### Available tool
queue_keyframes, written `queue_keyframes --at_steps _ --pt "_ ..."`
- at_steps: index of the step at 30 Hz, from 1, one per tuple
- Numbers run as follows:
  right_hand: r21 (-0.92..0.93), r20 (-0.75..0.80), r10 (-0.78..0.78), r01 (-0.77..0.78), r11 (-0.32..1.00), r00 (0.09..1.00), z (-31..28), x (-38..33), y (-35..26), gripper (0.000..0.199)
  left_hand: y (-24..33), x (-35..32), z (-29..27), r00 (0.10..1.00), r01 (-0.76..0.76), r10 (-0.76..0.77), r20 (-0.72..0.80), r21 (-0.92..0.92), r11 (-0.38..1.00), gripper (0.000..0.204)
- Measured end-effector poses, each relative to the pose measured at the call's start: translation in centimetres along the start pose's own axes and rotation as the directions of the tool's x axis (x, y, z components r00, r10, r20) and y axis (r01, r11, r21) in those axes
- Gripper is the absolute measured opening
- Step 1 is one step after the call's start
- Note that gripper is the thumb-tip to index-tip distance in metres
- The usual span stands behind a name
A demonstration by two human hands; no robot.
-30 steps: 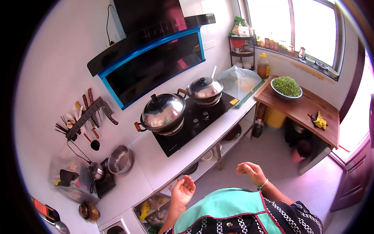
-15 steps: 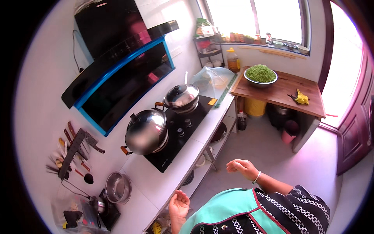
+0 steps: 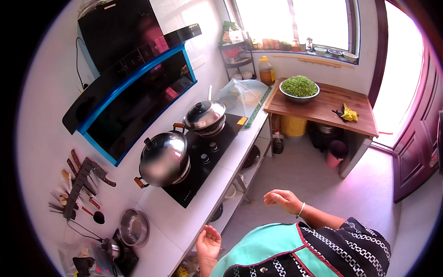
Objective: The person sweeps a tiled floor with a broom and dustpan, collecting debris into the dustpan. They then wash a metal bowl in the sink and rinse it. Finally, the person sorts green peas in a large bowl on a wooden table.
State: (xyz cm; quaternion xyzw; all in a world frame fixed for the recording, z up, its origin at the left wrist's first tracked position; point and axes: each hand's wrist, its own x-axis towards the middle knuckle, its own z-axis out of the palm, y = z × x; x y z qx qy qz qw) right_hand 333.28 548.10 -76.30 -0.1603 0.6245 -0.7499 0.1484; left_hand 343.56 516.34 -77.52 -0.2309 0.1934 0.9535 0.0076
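Note:
My left hand hangs open and holds nothing, just off the front edge of the white counter. My right hand is out in front of me over the floor, fingers loosely curled and holding nothing. On the black hob stand a lidded steel wok and, behind it, a lidded pan. Neither hand touches anything.
A wooden table at the far right carries a bowl of chopped greens and a yellow cloth. A mesh food cover sits past the hob. Knives hang on a wall rack. A steel bowl rests on the counter's near end.
The view has swung and moved along the counter. My left hand has dropped lower toward my body; my right hand stays held out, shifting slightly left.

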Motion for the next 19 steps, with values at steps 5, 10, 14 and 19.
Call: queue_keyframes --at_steps 5,10,14,19 --pt "-0.044 -0.013 -0.006 0.006 0.999 1.0 -0.6 0.0 0.3 0.032 -0.2 0.2 0.4 1.0 0.007 -0.006 -0.008 0.01 1.0 0.018" --pt "-0.06 -0.025 -0.002 0.0 0.998 1.0 -0.5 0.0 0.5 0.032 -0.4 0.4 0.2 1.0 0.015 -0.015 -0.011 0.006 1.0 0.017" --pt "-0.053 -0.036 0.01 -0.012 0.998 0.999 -0.2 -0.2 1.2 0.032 -0.6 0.7 -0.6 0.999 0.048 -0.048 0.004 -0.023 0.999 0.017" --pt "-0.065 -0.047 0.035 -0.038 0.997 0.998 0.3 -0.6 2.0 0.033 -0.3 0.8 -1.4 0.998 0.058 -0.057 0.004 -0.018 0.998 0.017"
